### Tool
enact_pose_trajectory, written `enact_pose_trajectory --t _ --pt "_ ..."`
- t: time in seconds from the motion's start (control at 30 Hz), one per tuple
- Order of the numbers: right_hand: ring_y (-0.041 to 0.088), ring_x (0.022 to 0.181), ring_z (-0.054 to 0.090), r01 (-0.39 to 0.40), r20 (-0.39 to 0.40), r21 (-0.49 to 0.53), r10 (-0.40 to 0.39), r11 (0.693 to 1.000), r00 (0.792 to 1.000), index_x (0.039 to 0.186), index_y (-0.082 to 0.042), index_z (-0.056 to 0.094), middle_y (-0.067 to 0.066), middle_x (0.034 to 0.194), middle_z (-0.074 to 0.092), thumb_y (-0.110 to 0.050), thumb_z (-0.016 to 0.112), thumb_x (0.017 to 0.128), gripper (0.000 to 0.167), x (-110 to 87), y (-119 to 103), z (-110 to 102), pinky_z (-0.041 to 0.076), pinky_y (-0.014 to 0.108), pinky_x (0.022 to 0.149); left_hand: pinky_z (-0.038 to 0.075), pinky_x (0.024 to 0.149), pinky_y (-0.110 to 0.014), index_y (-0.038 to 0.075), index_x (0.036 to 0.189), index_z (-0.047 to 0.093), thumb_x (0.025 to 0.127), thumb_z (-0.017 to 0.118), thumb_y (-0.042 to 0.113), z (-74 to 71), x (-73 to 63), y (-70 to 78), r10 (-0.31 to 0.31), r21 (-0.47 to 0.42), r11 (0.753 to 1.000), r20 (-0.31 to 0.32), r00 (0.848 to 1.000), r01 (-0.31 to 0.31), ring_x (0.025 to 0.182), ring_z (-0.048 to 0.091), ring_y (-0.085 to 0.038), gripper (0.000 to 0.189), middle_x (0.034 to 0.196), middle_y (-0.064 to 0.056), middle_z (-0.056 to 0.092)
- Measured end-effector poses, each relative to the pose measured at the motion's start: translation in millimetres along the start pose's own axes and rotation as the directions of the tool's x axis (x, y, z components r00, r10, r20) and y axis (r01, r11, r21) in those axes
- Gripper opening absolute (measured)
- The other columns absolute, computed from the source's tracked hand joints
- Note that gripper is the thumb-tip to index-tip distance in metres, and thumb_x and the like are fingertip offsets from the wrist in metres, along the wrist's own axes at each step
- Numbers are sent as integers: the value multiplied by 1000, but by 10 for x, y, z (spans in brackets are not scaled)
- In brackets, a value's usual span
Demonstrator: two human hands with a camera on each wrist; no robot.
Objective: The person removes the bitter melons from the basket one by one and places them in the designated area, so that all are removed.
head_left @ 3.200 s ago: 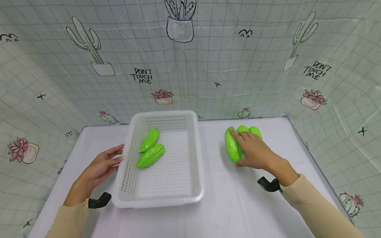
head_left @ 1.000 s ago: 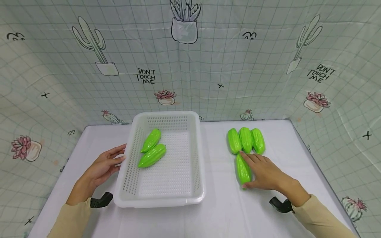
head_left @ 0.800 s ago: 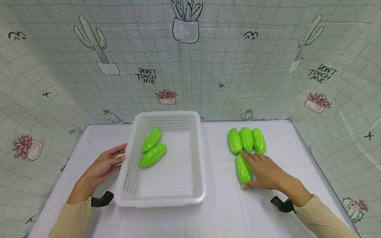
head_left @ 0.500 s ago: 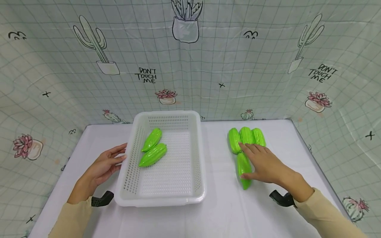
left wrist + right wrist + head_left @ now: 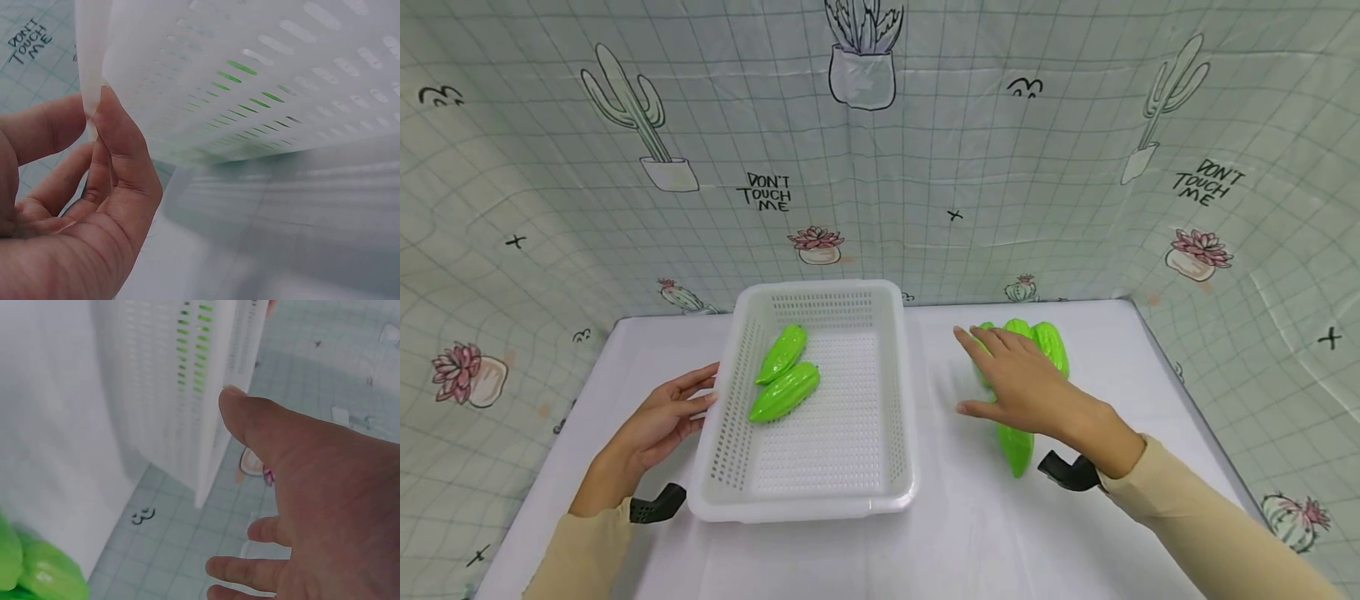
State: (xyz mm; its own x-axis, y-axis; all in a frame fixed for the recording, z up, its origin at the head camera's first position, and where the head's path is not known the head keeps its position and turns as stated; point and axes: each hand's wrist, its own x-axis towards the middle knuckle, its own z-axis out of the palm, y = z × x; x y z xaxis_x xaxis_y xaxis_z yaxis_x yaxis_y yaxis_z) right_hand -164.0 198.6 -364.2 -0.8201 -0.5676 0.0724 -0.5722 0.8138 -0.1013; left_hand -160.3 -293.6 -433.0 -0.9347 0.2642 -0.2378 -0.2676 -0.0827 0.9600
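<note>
Across the white-covered worktop, a strip of open surface separates the white perforated plastic basket from four glossy, bright-green ridged gourds, partly hidden, toward the far right corner. Two matching gourds lie side by side in the basket's left half. Grid-and-cactus-print fabric surrounds the worktop's back and sides. The left grip pinches the basket's rim; the right grip, released with fingers spread, hovers over the four gourds.
</note>
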Motion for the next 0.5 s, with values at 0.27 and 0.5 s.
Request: enact_pose_trajectory --t 0.27,0.5 --pt "48 144 45 40 4 -43 -39 998 999 161 2 38 28 157 47 -47 80 94 94 257 -200 -29 35 62 120 61 87 -26 11 156 46 106 59 0 -4 -25 -6 0 -4 1000 0 1000 0 106 71 -8 52 123 10 65" --pt "45 147 43 58 18 -54 -57 997 998 162 1 37 26 159 46 -51 78 94 95 455 -388 -15 33 59 122 61 86 -25 2 163 33 107 59 1 12 -17 0 1 8 1000 5 1000 -1 106 71 -7 62 124 12 65"
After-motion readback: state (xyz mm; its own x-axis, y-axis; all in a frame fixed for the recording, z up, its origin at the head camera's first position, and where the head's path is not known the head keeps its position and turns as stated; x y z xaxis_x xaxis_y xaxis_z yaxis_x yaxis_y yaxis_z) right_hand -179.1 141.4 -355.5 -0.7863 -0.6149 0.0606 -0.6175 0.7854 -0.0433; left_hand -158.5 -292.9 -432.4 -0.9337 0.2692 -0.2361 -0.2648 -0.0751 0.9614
